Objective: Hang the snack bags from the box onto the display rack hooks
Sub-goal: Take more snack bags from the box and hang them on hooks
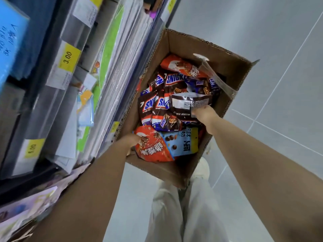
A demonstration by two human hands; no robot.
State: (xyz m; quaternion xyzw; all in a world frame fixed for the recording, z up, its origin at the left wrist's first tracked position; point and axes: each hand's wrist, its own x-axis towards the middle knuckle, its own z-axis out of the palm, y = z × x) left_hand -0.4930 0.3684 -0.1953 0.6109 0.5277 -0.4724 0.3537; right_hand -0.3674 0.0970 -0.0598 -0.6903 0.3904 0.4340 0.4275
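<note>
The person wears loose, pale grey-white trousers [183, 215] of thin cloth that falls in long creases down both legs. One off-white shoe [203, 169] with a rounded toe shows beyond them. The left forearm [97, 180] and right forearm [253, 154] are bare.

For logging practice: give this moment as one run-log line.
phase: pick from box | left hand: holds orange bag | right hand: pinches brown bag

Snack bags [174, 84] piled in cardbd box [176, 44].
</note>
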